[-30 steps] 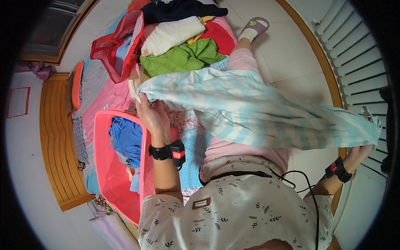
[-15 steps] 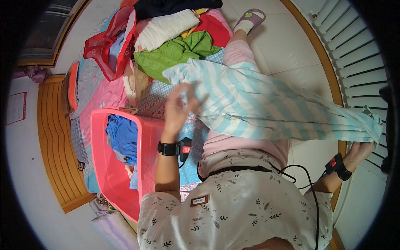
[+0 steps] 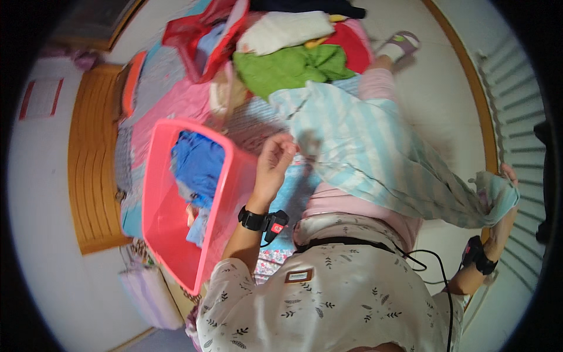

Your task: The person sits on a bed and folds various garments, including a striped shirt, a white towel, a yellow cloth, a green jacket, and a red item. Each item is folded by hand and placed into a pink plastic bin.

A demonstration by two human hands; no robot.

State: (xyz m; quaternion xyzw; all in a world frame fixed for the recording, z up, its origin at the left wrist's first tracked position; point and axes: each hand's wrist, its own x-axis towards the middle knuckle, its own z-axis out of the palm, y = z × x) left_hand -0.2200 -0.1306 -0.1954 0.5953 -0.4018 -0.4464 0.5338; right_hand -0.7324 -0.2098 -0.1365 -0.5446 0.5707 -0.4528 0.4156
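Observation:
A pale blue-and-white striped cloth (image 3: 375, 146) stretches across my pink-trousered legs, from near the green clothing to the radiator side. My right hand (image 3: 508, 173) is closed on its far right end, partly hidden by the folded fabric. Loosely bent, with no cloth visible in it, my left hand (image 3: 274, 163) hovers beside the left edge of the striped cloth. A pink plastic tub (image 3: 153, 193) stands left of that arm, with a crumpled blue garment (image 3: 198, 164) and other pieces inside.
Beyond the tub lie a green garment (image 3: 293, 66), a folded white cloth (image 3: 287, 32) and a red mesh bag (image 3: 205, 58). A white radiator (image 3: 522, 129) runs along the right wall. A black cable (image 3: 437, 239) trails over my right side.
My right hand has drawn the cloth's end slightly inward and up, and the cloth now sags in folds. The left hand's spread fingers have bent. The whole view has shifted.

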